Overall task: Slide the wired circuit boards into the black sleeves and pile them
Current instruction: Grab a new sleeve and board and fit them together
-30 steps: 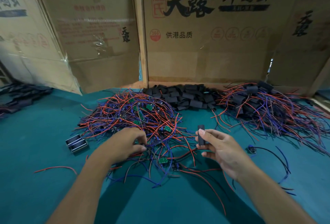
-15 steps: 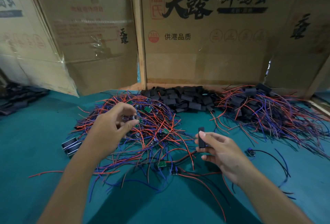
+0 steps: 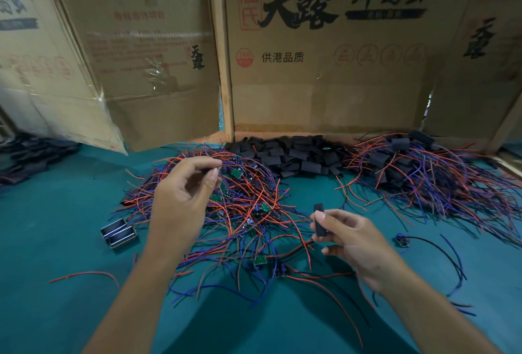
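Observation:
A tangle of red and blue wired circuit boards [image 3: 248,207] lies on the green table in front of me. My left hand [image 3: 183,198] is raised above that tangle, thumb and fingertips pinching a small dark piece pulled from it; what the piece is stays blurred. My right hand [image 3: 350,238] holds one black sleeve [image 3: 319,219] upright between thumb and fingers, to the right of the tangle. A heap of loose black sleeves [image 3: 291,156] sits at the back centre. The pile of sleeved boards [image 3: 418,167] with trailing wires lies at the back right.
Cardboard boxes [image 3: 324,57] wall off the back of the table. Two small metal-framed parts [image 3: 118,233] lie left of the tangle. A single board with black wire [image 3: 402,240] rests at the right. A loose red wire [image 3: 84,274] lies front left. More dark pieces [image 3: 31,156] sit far left.
My left hand has lifted from the front of the tangle up and away from me, pinching something small. My right hand has kept the sleeve nearly still.

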The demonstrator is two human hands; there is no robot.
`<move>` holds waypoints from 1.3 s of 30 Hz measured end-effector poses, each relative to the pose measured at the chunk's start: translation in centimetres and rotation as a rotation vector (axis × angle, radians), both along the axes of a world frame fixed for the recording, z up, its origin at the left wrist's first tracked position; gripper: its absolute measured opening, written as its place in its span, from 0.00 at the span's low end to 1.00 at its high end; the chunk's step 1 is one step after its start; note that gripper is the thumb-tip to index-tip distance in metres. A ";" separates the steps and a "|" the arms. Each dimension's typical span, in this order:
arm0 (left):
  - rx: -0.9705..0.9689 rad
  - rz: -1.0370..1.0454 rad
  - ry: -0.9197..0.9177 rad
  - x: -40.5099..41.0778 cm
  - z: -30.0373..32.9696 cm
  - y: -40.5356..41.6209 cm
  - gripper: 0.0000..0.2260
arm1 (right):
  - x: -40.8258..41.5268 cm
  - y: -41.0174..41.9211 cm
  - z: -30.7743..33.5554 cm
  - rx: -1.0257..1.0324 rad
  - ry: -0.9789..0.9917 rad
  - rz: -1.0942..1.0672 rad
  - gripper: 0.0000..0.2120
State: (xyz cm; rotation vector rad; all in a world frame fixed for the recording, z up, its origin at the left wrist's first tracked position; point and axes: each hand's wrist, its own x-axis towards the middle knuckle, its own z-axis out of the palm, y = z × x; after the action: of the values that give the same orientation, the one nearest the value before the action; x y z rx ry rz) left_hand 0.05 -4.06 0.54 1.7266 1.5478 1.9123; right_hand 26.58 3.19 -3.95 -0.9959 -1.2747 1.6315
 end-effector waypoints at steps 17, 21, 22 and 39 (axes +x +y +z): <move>0.091 -0.316 -0.752 1.5 0.8 0.1 0.09 | -0.4 -0.7 -0.5 0.672 -0.508 -0.010 0.12; 0.099 -0.333 -0.797 2.1 1.1 0.0 0.08 | -0.7 -1.0 -0.8 0.675 -0.511 0.101 0.12; 0.099 -0.352 -0.816 2.2 1.2 0.0 0.08 | -0.8 -1.1 -0.8 0.670 -0.507 0.121 0.12; 0.026 -0.417 -0.936 3.2 1.3 -0.1 0.06 | -1.5 -2.4 0.4 1.013 -0.541 0.146 0.20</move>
State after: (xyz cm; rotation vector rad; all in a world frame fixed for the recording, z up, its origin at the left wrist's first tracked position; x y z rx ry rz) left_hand 3.29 -4.12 1.82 0.8023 0.7441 2.0221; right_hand 25.11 0.83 -3.57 -0.6850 -2.2341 0.5865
